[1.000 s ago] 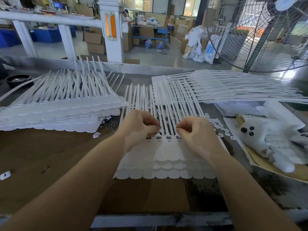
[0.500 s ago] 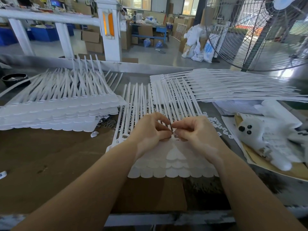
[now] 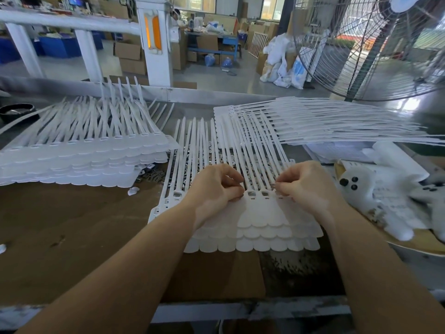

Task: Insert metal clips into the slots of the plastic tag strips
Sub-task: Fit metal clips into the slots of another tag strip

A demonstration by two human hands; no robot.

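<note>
Head view: a stack of white plastic tag strips (image 3: 260, 220), with scalloped ends and thin tails, lies under both hands. The left hand (image 3: 214, 189), fingers curled, presses its left part; the right hand (image 3: 305, 186) pinches at a slot, its contents too small to tell. Loose metal clips (image 3: 151, 175) lie just left of the stack.

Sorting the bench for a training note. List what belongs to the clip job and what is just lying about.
Job:
- left hand
- right hand
- tag strips being worked on
- loose metal clips
- strip stacks, left and right

Lying about:
- white gloves
- fan
- black dish
</note>
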